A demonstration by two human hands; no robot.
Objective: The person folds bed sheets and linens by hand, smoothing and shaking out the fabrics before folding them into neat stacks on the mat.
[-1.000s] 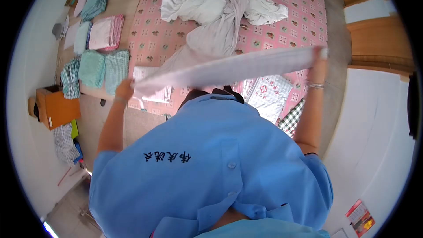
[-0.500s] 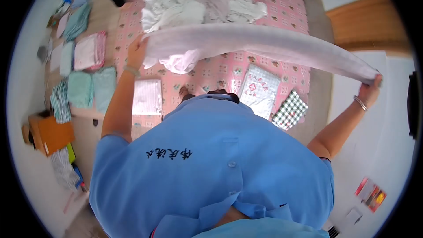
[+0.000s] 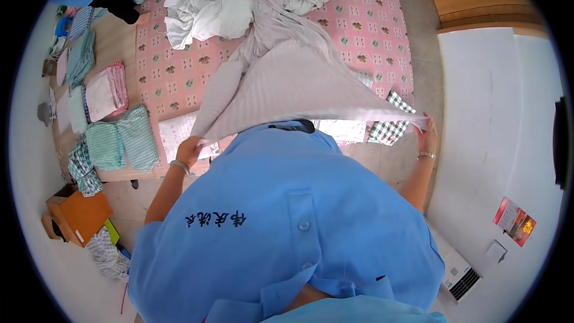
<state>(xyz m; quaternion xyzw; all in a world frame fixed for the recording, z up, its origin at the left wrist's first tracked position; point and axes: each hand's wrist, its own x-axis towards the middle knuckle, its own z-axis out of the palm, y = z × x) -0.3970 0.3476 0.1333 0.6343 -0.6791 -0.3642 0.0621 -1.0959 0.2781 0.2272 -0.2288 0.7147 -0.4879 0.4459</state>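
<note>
A pale pinkish-grey striped bed sheet (image 3: 287,81) is stretched between my two hands in front of my waist. My left hand (image 3: 189,151) is closed on its near left corner. My right hand (image 3: 426,134) pinches the near right corner. From the taut near edge, the cloth narrows away into bunched folds toward the far side. Under its left part lies a folded pale striped cloth (image 3: 177,134). Close to my right hand, a folded green-and-white checked cloth (image 3: 390,130) is partly covered by the sheet.
Crumpled white cloths (image 3: 209,17) lie on the pink patterned covering (image 3: 173,78). Folded green stacks (image 3: 106,145) and a pink-and-white stack (image 3: 106,91) stand at left, above an orange-brown box (image 3: 81,212). Another person's dark-clad leg (image 3: 116,3) shows at far left. A white wall (image 3: 478,96) rises at right.
Both hands have come down toward my body, the right one also inward. The sheet, earlier a raised narrow band, now spreads out flat from my waist. My view has shifted slightly.
</note>
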